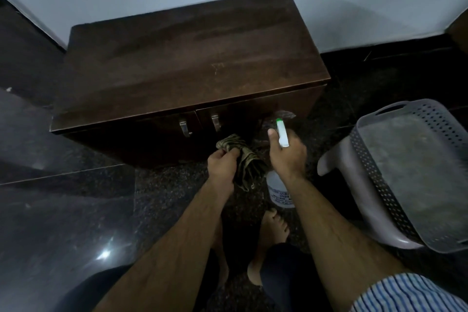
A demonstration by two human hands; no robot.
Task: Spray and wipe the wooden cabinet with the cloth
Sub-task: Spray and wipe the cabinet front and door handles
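Note:
A low dark wooden cabinet [187,66] stands against the pale wall, with two doors and metal handles on its front. My left hand [222,167] grips a crumpled olive striped cloth [243,159] just in front of the right door. My right hand [287,157] holds a clear spray bottle [278,190] with a white and green nozzle that points at the cabinet's right front. A faint puff of mist hangs at the nozzle tip.
A grey perforated plastic basket [415,172] lies on a grey stool at the right. The floor is dark polished stone [63,210]. My bare feet stand below the hands. A dark panel is at the far left.

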